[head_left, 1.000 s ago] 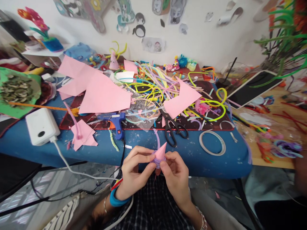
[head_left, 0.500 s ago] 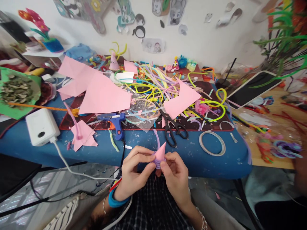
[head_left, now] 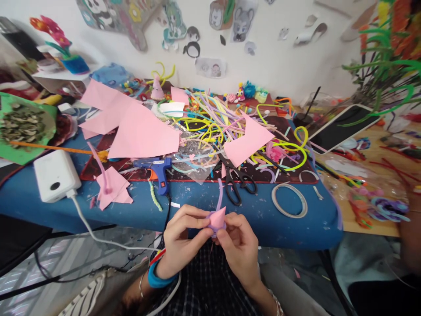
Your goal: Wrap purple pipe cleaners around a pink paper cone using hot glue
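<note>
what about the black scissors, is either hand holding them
No, the black scissors lie on the blue table, while the left hand and right hand hold the pink cone.

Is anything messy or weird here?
Yes! The fuzzy sticks at the back of the blue table lie in a crisscrossed tangle, with a notched pink paper partly on top. A pink scrap lies on the floor instead of the table. The pink cone held in the left hand and right hand shows no clear damage.
</note>
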The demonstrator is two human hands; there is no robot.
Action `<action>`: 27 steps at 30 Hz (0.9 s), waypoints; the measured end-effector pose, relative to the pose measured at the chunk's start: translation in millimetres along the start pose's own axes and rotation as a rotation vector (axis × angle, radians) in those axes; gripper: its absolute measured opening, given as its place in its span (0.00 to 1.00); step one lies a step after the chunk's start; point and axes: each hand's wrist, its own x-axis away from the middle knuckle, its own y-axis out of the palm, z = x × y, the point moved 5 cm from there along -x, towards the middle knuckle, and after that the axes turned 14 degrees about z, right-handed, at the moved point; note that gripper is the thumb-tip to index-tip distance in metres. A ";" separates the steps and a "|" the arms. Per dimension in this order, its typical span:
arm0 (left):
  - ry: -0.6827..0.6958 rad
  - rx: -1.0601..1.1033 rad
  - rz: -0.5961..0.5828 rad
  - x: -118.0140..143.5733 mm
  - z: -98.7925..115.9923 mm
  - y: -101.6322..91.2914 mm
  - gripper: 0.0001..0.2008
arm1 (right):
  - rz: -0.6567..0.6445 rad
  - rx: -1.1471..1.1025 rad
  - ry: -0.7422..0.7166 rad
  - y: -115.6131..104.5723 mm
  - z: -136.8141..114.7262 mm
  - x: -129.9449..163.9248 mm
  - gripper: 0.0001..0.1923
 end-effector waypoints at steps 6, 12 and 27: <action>0.098 -0.026 -0.003 -2.9 10.0 -6.4 0.03 | -0.035 -0.007 -0.059 1.9 -3.2 4.1 0.02; -0.047 0.094 0.014 1.2 2.4 -5.7 0.13 | -0.010 -0.021 -0.106 2.3 -7.1 2.8 0.05; 0.137 0.078 -0.276 -14.2 7.6 -18.3 0.21 | -0.244 0.149 -0.385 5.3 -21.0 2.5 0.14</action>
